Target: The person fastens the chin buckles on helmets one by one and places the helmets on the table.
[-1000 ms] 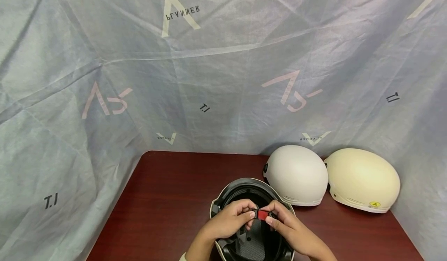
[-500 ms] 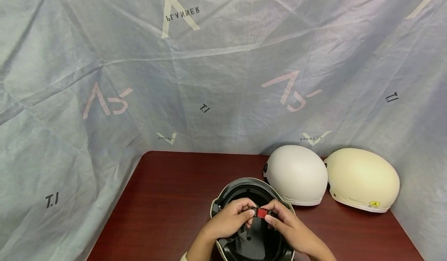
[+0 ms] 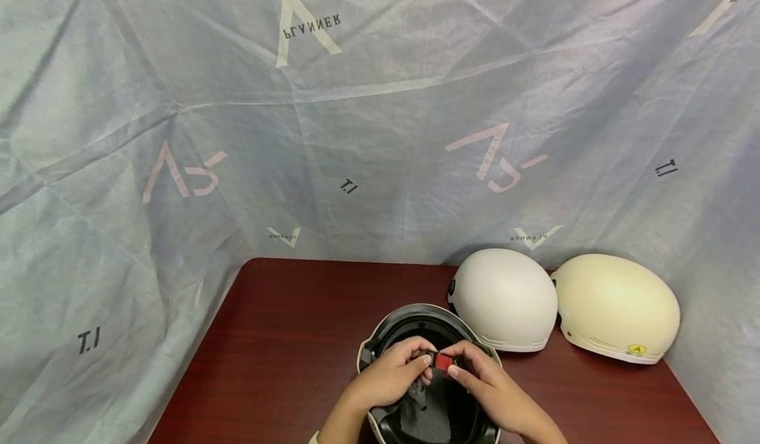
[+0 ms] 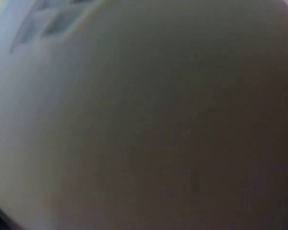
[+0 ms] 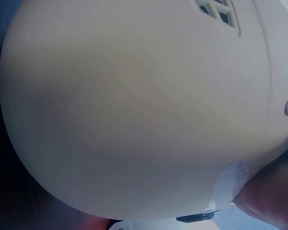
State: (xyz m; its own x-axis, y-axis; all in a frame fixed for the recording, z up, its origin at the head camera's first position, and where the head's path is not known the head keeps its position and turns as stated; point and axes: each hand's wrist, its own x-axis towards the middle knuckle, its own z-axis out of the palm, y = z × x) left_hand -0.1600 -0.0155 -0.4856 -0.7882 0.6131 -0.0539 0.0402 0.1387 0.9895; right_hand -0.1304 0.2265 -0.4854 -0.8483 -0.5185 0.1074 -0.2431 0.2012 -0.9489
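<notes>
An upturned helmet (image 3: 436, 424) with a black lining and a pale rim lies at the table's near edge in the head view. Above its opening, both hands hold a red and black strap buckle (image 3: 443, 361). My left hand (image 3: 388, 373) pinches the black end between thumb and fingers. From the other side, my right hand (image 3: 489, 384) pinches the buckle near its red part. Fingers cover much of the strap. Both wrist views are filled by the helmet's pale outer shell (image 5: 134, 110), blurred in the left one; part of the right hand (image 5: 273, 191) shows at the lower right.
A white helmet (image 3: 503, 302) and a cream helmet (image 3: 617, 309) with a yellow sticker stand side by side, dome up, at the back right of the dark red table (image 3: 285, 338). Grey printed cloth (image 3: 380, 134) hangs behind and at both sides.
The buckle has shifted slightly left between the hands, and the right fingers have moved a little left with it. Both hands keep their pinch. The helmets stay where they were.
</notes>
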